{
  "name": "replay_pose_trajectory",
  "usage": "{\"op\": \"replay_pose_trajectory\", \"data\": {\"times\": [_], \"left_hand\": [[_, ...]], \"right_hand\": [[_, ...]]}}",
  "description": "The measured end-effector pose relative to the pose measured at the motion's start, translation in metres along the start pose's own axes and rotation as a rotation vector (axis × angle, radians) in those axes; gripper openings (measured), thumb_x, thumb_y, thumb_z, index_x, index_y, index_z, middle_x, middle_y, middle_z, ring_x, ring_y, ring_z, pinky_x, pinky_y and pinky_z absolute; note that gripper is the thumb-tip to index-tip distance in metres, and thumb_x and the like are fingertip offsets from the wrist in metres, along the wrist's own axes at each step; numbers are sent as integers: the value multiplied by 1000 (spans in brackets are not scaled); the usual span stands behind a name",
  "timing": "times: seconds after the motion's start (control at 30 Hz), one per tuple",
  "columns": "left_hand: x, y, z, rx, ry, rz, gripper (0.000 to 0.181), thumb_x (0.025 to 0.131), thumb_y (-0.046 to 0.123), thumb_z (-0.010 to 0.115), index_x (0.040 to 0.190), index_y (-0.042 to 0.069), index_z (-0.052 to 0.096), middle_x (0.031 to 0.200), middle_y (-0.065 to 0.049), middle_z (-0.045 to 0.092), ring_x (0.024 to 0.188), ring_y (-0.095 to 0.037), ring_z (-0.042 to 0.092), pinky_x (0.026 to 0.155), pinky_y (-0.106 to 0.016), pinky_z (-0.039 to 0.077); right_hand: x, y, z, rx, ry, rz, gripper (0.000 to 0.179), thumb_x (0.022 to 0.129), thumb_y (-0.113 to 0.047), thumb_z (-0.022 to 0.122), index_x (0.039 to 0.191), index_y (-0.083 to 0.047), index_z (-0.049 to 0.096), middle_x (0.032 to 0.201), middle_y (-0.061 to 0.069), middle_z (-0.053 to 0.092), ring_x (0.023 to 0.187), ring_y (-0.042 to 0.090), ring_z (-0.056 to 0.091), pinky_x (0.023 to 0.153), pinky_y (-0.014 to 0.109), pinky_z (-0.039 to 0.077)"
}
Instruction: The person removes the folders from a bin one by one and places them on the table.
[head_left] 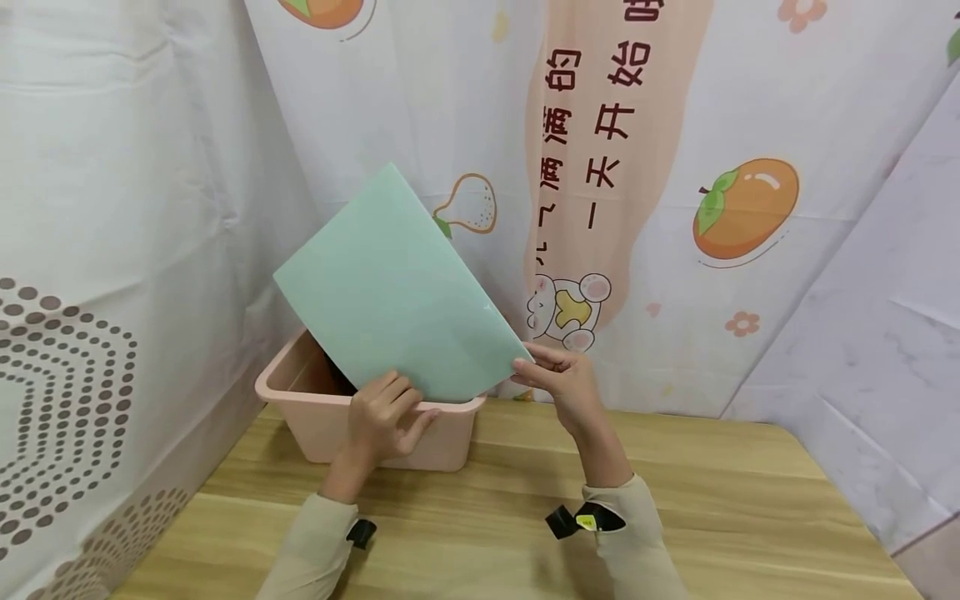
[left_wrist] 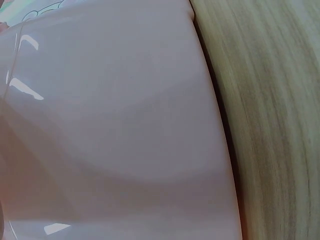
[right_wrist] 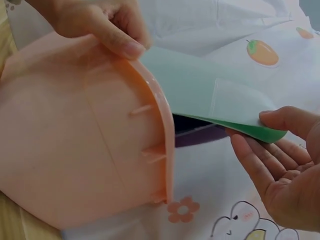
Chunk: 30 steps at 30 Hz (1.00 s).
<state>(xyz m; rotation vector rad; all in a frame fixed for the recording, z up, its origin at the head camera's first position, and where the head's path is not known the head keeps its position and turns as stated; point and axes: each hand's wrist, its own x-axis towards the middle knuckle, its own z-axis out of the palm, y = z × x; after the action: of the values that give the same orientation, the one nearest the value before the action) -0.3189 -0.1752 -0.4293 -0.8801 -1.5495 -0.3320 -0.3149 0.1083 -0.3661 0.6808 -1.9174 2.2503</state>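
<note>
As the right hand [head_left: 572, 387] pinches its corner, a pale-green folder [head_left: 397, 292] tilts across a pink bin [head_left: 444, 443].
Smooth-faced, it slopes lengthwise down rightward; the left hand [head_left: 379, 415] grips the rim [head_left: 300, 395].

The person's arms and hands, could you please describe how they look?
Long beige sleeves stop above the wrists, leaving the left hand and right hand bare. A small black device sits near each sleeve's end, the right one with a yellow label.
</note>
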Motion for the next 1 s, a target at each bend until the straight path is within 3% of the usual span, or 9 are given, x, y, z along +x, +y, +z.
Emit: {"op": "replay_pose_trajectory", "data": {"times": [0.33,0.83,1.0], "left_hand": [[-1,2,-3,13,1,-2,44,96,42,63,65,10,62,64,-4,58,55,-18,49,48,-31,44],[2,3,-2,10,-6,-1,43,95,41,65,65,10,61,64,-4,57,55,-18,46,49,-30,42],[1,4,-2,14,-14,-14,43,95,41,65,66,10,62,64,-4,57,55,-18,47,49,-31,43]], "right_hand": [[-3,-2,-9,6,4,-140,35,90,5,69,120,22,62,98,-2,79,85,13,76,79,34,62],[-5,-9,-7,44,87,-148,33,89,10,68,117,25,60,94,-3,79,82,12,76,75,34,62],[-6,-9,-8,32,96,-184,32,89,9,69,116,24,62,97,-3,79,83,13,77,74,33,62]]}}
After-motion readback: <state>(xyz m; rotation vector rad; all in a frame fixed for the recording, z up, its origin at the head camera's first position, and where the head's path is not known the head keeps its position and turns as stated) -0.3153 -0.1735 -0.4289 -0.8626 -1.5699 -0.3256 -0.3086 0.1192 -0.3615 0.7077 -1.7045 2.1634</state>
